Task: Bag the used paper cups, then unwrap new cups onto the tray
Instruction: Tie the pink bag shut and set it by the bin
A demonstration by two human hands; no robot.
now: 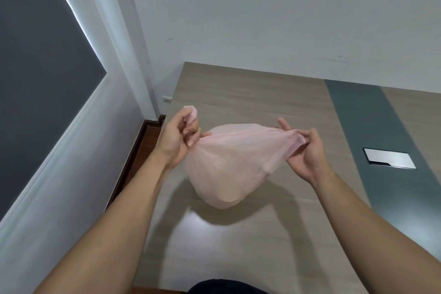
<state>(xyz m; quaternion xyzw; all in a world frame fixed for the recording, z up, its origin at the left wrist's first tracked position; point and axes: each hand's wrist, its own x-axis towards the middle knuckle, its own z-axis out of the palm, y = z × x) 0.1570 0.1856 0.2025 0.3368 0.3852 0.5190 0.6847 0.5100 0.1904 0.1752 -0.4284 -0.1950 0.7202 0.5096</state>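
A thin, translucent pink plastic bag (226,167), bulging and rounded at the bottom, hangs in the air above the wooden worktop (262,102), its mouth drawn out sideways into two handles. The left hand (175,139) pinches one handle, with a tuft of film showing above its curled fingers (191,136); the right hand (303,153) pinches the other between thumb and forefingers, its remaining fingers loosely spread. The contents cannot be made out through the film, though the task suggests used paper cups. The bag is judged light and wholly limp: it keeps no shape of its own, sags under its load, and the film is likely slippery and easy to tear if stretched hard. The gathered handles are the sensible place to hold it, since the body would only crumple and crush what is inside. The step in hand appears to be knotting the handles shut. A grey strip with a metal cover plate (390,159) crosses the worktop at right; no tray or new cups are in view.
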